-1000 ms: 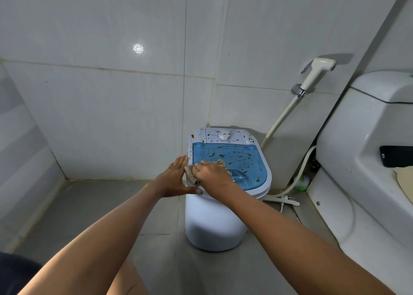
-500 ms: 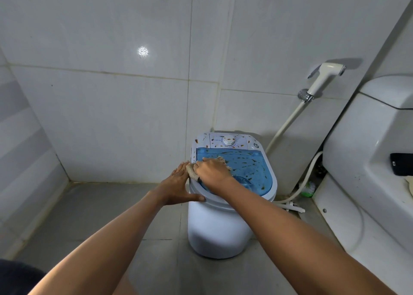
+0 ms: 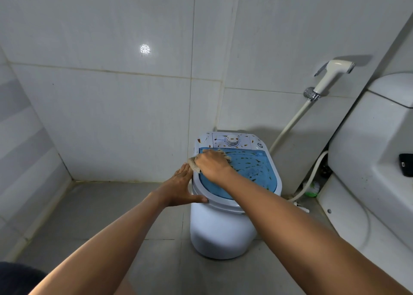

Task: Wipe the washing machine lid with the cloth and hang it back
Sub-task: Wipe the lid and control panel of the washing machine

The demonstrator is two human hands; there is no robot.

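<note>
Beige and coarse, the crumpled wiping cloth (image 3: pixel 194 164) has travelled with my right hand (image 3: pixel 212 165) from the near left rim toward the far left corner of the translucent blue plastic lid (image 3: pixel 252 171). That hand curls over the cloth and presses it down, a frayed edge poking out at the far side. My left hand (image 3: pixel 181 187) has stayed put, fingers straight and together against the left side of the small white washing machine (image 3: pixel 220 234), thumb hooked on its near rim. Orange-brown flecks dot the lid to the right of my hand. Farther right hang one white bidet sprayer (image 3: pixel 333 74) and its hose; then one white toilet (image 3: pixel 368 160), a black object (image 3: pixel 406 164) lying on it. Two hands, one cloth, one lid.
</note>
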